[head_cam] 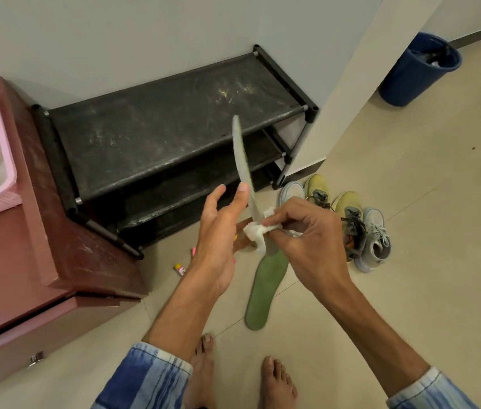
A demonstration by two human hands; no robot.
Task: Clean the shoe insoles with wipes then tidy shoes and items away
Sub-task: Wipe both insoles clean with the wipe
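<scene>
Wiping an insole with a loose hold

The left hand (pixel 218 231) holds the insole (pixel 241 160) upright in the middle of the view, in front of the rack (pixel 174 128). Its fingers are straight and a little apart, with one lying along the insole. They do not curl around it. The right hand (pixel 301 231) has its fingers together and pinches a crumpled wipe (pixel 255 233) against the low part of the insole.

The main risk, I think, is a slip. The insole is thin and bends toward its far tip. A strong rub from the right can push it out of the flat left hand, and it can then fall on the floor (pixel 410 231) beside the second insole (pixel 266 290) and pick up dirt. The wipe is small and bunched, so it may miss the far end. The shoes (pixel 351 225) stand close on the right, and a dropped insole can land among them.
</scene>
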